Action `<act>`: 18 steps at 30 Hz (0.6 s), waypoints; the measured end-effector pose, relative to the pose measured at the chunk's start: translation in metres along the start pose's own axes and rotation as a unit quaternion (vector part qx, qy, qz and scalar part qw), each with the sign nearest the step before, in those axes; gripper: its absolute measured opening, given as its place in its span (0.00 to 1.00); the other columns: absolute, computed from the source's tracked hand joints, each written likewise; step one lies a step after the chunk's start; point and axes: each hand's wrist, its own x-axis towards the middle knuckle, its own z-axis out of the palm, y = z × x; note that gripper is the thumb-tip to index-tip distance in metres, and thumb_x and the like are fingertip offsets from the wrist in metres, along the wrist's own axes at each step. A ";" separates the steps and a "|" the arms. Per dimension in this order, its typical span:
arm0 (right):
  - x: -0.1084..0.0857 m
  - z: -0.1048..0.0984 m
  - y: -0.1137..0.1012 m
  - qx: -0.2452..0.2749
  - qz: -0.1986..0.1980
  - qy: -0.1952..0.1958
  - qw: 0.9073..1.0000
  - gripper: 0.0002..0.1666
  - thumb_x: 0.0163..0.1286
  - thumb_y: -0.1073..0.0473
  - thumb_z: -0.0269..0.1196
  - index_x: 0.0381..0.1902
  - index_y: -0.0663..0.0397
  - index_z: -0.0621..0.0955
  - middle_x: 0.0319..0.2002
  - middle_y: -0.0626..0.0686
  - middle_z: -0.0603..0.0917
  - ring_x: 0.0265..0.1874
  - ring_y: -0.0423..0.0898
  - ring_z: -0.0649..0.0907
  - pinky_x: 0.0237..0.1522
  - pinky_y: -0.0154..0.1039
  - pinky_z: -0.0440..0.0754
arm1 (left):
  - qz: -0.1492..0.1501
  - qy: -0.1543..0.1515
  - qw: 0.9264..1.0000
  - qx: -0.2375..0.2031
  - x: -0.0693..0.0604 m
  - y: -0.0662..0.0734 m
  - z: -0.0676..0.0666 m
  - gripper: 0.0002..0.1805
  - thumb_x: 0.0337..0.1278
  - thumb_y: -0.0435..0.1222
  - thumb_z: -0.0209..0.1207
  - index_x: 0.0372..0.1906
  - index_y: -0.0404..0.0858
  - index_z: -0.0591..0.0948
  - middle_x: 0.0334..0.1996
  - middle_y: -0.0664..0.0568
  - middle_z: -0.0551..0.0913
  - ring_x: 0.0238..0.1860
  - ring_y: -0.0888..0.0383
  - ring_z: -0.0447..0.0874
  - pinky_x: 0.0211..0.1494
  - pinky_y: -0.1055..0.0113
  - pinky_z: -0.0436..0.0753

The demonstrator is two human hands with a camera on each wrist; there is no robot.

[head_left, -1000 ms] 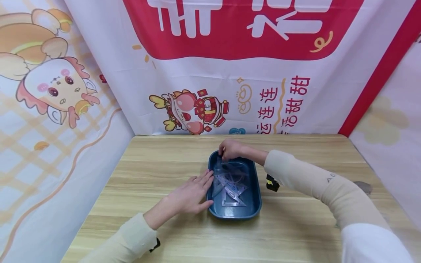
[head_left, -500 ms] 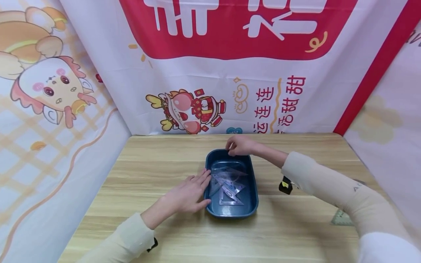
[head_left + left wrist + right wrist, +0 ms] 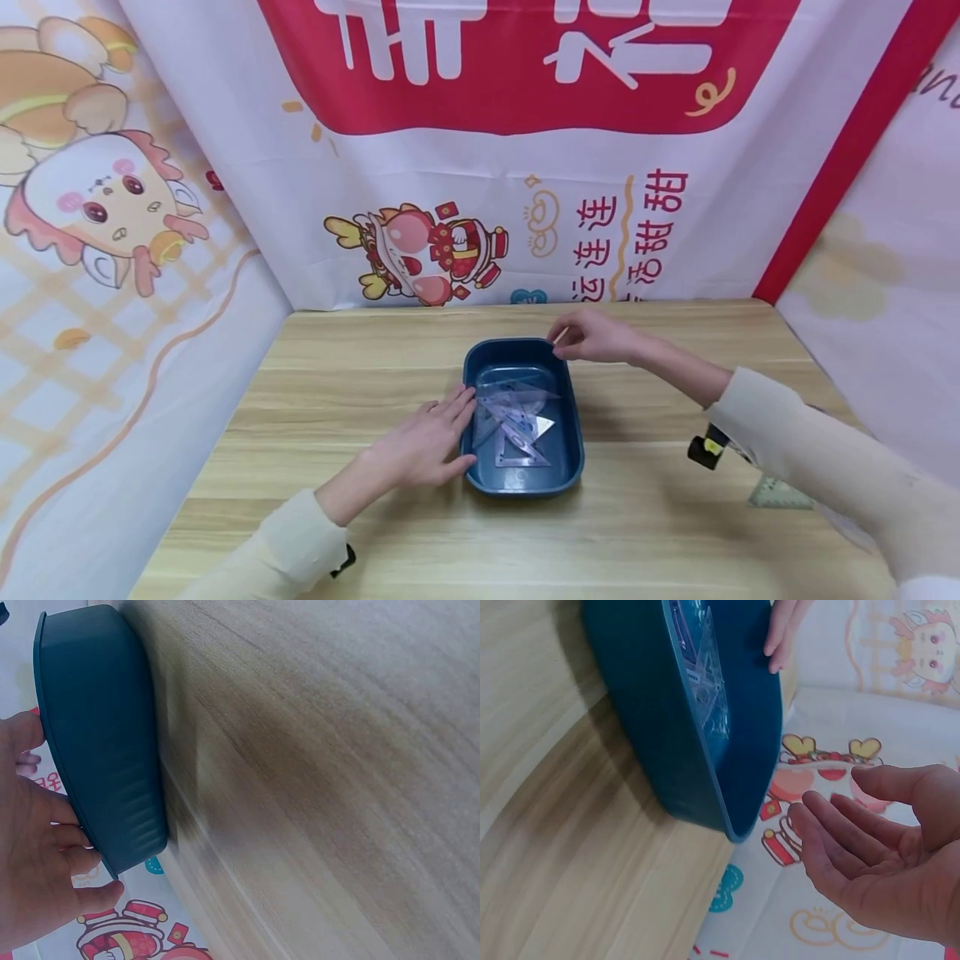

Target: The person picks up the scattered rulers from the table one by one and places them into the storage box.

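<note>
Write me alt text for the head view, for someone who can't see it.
A person's left hand touches the left rim of a dark blue tray holding clear set squares, while the empty right hand is by its far right corner. The tray sits on a wood-grain table before a cartoon-printed cloth backdrop.

The head view is bright and evenly lit from above, leaving soft-edged shadows on the surface (image 3: 360, 350) under the right sleeve (image 3: 817, 467) and pale glints on the floor of the blue tub (image 3: 572, 433) and on the clear set squares (image 3: 517, 425). Wide-angle stretching shows toward its left and right edges. Both wrist views are dimmer, hazier and softer, the wood grain smeared in the left one.
</note>
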 end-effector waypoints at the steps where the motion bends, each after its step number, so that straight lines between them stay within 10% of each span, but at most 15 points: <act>1: -0.004 -0.002 0.001 0.002 0.002 0.000 1.000 0.13 0.70 0.64 0.63 0.50 0.64 0.81 0.45 0.61 0.88 0.45 0.50 0.88 0.48 0.44 0.87 | 0.000 0.000 1.000 0.000 0.000 0.000 0.000 0.46 0.69 0.62 0.47 0.77 0.34 0.57 0.80 0.39 0.51 0.81 0.44 0.47 0.74 0.43 0.67; 18: -0.079 -0.023 0.036 0.007 0.045 0.027 0.999 0.20 0.71 0.61 0.63 0.58 0.61 0.78 0.51 0.60 0.86 0.50 0.53 0.86 0.51 0.47 0.87 | 0.000 -0.003 1.000 0.004 0.000 0.000 -0.003 0.46 0.69 0.63 0.47 0.77 0.34 0.58 0.80 0.39 0.51 0.80 0.44 0.49 0.74 0.43 0.68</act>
